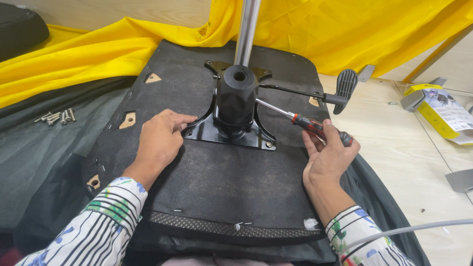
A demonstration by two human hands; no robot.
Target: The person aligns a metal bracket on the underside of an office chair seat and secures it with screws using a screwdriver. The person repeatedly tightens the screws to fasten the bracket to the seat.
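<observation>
Upturned chair seat [217, 182] lies before me: black fibrous fabric, rounded corners. My left hand [158, 140] pressed flat, fingers at corner of glossy black metal plate [246, 140]. My right hand [329, 156] pinches red-black screwdriver [308, 123], steel tip against domed black housing [236, 96]. Farther: paddle lever [345, 84], chrome column [246, 29], yellow cloth [345, 29].

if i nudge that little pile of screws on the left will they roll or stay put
The screws look like round-shanked metal, so they could roll. They lie on soft dark cloth, which probably damps that. Being loose and small, they would likely scatter.
</observation>
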